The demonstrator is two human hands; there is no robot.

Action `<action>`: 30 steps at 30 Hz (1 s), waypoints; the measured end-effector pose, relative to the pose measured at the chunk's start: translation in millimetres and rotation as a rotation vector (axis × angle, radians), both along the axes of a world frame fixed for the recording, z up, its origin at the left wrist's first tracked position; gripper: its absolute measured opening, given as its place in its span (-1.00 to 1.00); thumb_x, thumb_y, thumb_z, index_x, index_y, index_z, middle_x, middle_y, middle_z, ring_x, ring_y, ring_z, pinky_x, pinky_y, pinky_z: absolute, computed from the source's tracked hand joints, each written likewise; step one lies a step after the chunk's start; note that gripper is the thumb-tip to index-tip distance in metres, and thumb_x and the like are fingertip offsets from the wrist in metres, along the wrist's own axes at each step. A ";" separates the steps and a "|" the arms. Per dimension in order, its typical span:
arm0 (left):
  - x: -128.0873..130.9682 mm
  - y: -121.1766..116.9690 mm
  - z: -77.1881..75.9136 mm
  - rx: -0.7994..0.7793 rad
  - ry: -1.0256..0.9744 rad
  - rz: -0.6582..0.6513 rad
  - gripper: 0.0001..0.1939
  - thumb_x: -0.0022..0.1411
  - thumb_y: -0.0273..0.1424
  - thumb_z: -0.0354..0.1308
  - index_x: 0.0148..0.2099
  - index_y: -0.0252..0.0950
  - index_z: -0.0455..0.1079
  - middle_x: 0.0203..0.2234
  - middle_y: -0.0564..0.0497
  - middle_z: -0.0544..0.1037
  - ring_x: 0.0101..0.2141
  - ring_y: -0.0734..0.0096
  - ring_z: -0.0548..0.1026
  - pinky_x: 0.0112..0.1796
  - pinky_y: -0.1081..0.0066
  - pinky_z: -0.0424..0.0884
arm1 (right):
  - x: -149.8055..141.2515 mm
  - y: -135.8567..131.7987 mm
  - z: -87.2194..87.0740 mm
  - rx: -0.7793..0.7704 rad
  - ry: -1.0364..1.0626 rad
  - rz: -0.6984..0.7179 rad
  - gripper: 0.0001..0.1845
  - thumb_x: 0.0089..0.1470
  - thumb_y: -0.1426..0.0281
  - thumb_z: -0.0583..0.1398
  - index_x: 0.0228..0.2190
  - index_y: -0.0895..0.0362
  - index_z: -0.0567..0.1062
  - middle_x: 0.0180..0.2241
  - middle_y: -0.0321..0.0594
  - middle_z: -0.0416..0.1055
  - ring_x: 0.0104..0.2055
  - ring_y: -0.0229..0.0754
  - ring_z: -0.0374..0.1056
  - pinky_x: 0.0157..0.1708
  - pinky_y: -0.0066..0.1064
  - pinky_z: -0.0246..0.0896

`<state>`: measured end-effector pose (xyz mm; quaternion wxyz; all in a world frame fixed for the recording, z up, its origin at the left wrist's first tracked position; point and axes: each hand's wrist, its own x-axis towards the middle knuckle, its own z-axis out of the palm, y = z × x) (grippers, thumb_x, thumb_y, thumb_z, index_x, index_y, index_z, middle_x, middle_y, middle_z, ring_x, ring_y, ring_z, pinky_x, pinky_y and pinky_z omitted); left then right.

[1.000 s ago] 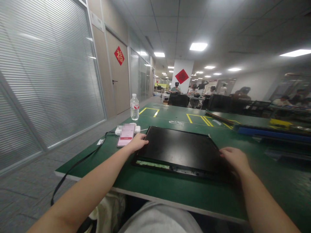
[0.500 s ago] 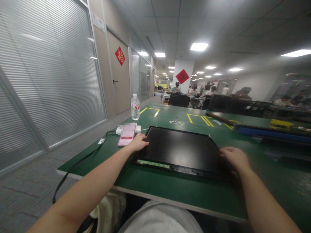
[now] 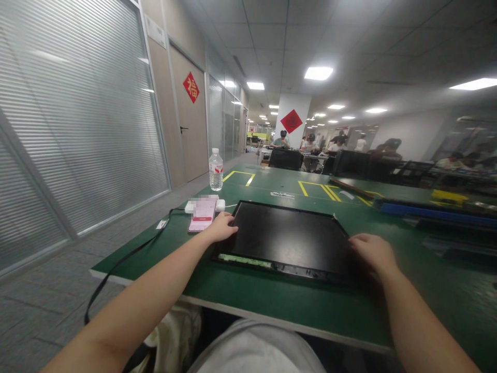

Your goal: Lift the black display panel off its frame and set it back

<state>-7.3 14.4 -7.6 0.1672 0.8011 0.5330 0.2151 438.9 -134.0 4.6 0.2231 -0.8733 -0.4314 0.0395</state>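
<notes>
A black display panel (image 3: 291, 233) lies flat on the green table, its dark screen facing up. Along its near edge runs a green circuit strip (image 3: 244, 260) on the left, with a dark bare strip beside it. My left hand (image 3: 222, 227) is closed on the panel's left edge, thumb over the top of the frame. At the right edge, my right hand (image 3: 375, 252) grips the frame with its fingers bent; the lower fingers are in shadow. The phone (image 3: 202, 213) with a pink screen lies just beyond my left hand.
A water bottle (image 3: 216, 170) stands at the table's left far edge. A black cable (image 3: 132, 254) hangs over the left side. Yellow tape marks (image 3: 313, 186) are on the green table (image 3: 272, 305). A long blue-edged part (image 3: 423, 210) lies at the right. Several people sit at tables behind.
My right hand has shifted very slightly left along with the panel's right edge. Otherwise both hands stay at the panel's sides, and the view has tilted a little.
</notes>
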 end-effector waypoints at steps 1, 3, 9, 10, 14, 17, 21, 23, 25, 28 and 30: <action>-0.1 0.1 -0.2 -0.002 0.000 -0.001 -0.51 0.06 -0.27 0.16 0.00 -0.44 0.49 0.14 -0.31 0.36 0.19 0.02 0.34 0.25 0.29 0.14 | 0.6 0.2 -0.3 0.001 0.007 0.001 -0.66 -0.03 0.25 0.12 -0.31 0.01 0.65 -0.23 -0.15 0.59 -0.14 0.06 0.44 -0.29 -0.27 0.22; -0.5 0.4 -0.8 -0.001 -0.003 -0.001 -0.52 0.05 -0.27 0.16 -0.01 -0.43 0.50 0.14 -0.31 0.37 0.18 0.02 0.35 0.24 0.29 0.15 | 1.9 0.4 -1.0 0.013 0.026 -0.001 -0.67 -0.02 0.25 0.12 -0.31 0.01 0.65 -0.25 -0.17 0.59 -0.14 0.05 0.44 -0.28 -0.28 0.23; -0.9 -1.8 -0.6 0.011 -0.024 -0.003 -0.56 0.04 -0.28 0.18 -0.04 -0.37 0.51 0.11 -0.25 0.39 0.14 0.02 0.38 0.22 0.27 0.20 | 4.5 -0.1 -2.5 0.064 0.057 -0.004 -0.70 -0.03 0.27 0.15 -0.36 0.04 0.66 -0.31 -0.17 0.60 -0.26 -0.01 0.46 -0.35 -0.31 0.23; -0.7 -3.0 -0.4 0.010 -0.026 -0.016 -0.53 0.04 -0.28 0.19 0.00 -0.37 0.50 0.10 -0.25 0.38 0.14 0.02 0.39 0.21 0.26 0.21 | 4.7 -0.1 -2.7 0.071 0.055 -0.006 -0.71 -0.03 0.27 0.15 -0.36 0.04 0.66 -0.31 -0.16 0.60 -0.27 -0.02 0.46 -0.36 -0.31 0.24; 1.4 -9.5 -0.9 0.006 -0.017 -0.080 -0.43 0.07 -0.28 0.20 0.15 -0.31 0.41 0.13 -0.24 0.33 0.18 0.00 0.33 0.21 0.17 0.20 | 5.4 0.0 -4.9 0.061 0.004 -0.010 -0.71 -0.03 0.26 0.16 -0.35 0.03 0.67 -0.29 -0.14 0.60 -0.27 0.03 0.46 -0.39 -0.29 0.24; 2.8 -14.8 -0.1 0.027 0.008 -0.081 -0.46 0.09 -0.27 0.22 0.14 -0.25 0.42 0.18 -0.23 0.28 0.23 -0.09 0.24 0.22 0.06 0.15 | 6.5 0.5 -7.2 0.057 -0.027 -0.012 -0.71 -0.04 0.27 0.17 -0.35 0.02 0.67 -0.29 -0.13 0.60 -0.27 0.05 0.47 -0.42 -0.30 0.24; 1.5 -19.6 5.5 0.068 0.042 -0.173 -0.37 0.02 -0.21 0.32 0.17 -0.22 0.40 0.28 -0.22 0.17 0.29 -0.18 0.09 0.25 -0.01 0.07 | 8.3 1.1 -8.4 0.072 -0.014 0.004 -0.70 -0.05 0.26 0.16 -0.35 0.02 0.67 -0.28 -0.13 0.60 -0.26 0.04 0.47 -0.41 -0.30 0.24; -0.8 -20.7 8.9 0.063 0.049 -0.297 -0.34 0.01 -0.19 0.35 0.18 -0.19 0.40 0.30 -0.22 0.16 0.30 -0.13 0.08 0.26 0.01 0.05 | 8.5 1.3 -7.9 0.066 -0.003 0.000 -0.69 -0.04 0.25 0.15 -0.34 0.03 0.67 -0.27 -0.13 0.60 -0.25 0.04 0.46 -0.38 -0.28 0.24; -3.6 -21.2 12.0 0.041 0.048 -0.418 -0.35 0.02 -0.18 0.35 0.18 -0.18 0.41 0.29 -0.21 0.19 0.30 -0.07 0.11 0.26 0.05 0.06 | 8.3 1.4 -6.9 0.056 0.016 -0.005 -0.67 -0.03 0.26 0.14 -0.32 0.03 0.66 -0.29 -0.14 0.60 -0.24 0.04 0.45 -0.36 -0.27 0.25; -8.6 -21.7 16.0 0.002 0.023 -0.519 -0.34 0.00 -0.16 0.38 0.17 -0.16 0.42 0.28 -0.21 0.22 0.28 -0.04 0.16 0.24 0.08 0.09 | 7.7 1.3 -5.9 0.052 0.042 -0.004 -0.68 -0.02 0.27 0.13 -0.31 0.04 0.66 -0.29 -0.16 0.60 -0.24 0.03 0.45 -0.36 -0.28 0.25; -11.8 -22.1 18.6 -0.019 0.006 -0.547 -0.30 -0.04 -0.14 0.41 0.17 -0.14 0.43 0.28 -0.20 0.22 0.28 -0.04 0.17 0.23 0.08 0.11 | 7.5 1.2 -5.9 0.062 0.042 -0.004 -0.69 -0.02 0.27 0.14 -0.33 0.04 0.66 -0.28 -0.16 0.60 -0.25 0.02 0.46 -0.36 -0.29 0.25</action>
